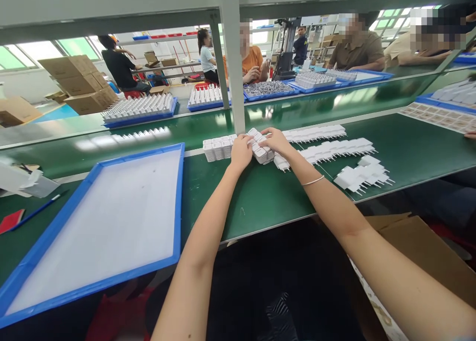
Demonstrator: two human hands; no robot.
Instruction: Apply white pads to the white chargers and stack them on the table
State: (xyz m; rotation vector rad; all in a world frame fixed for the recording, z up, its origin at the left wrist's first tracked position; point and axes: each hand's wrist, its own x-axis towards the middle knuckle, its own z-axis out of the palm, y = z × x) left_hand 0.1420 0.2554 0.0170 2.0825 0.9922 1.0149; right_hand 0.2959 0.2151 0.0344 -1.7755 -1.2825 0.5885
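My left hand (242,151) is closed against the left side of a cluster of small white block-shaped pieces (262,152), which look like plug adapters. My right hand (275,141) grips the same cluster from the right, its fingers bent over the top. Left of my hands stands another tight group of white pieces (217,148), lined up along the green table's back edge. To the right lie rows of white pieces with thin pins (336,150), pins pointing toward me. A smaller pinned group (362,174) sits nearer the front edge. My fingers partly hide the cluster.
A blue-rimmed tray (177,202) with a white base lies at left, overhanging the front edge. A grey post (233,58) rises just behind my hands. Beyond it, blue trays (139,112) hold upright pinned pieces, and several people sit. A cardboard box (424,247) stands below right.
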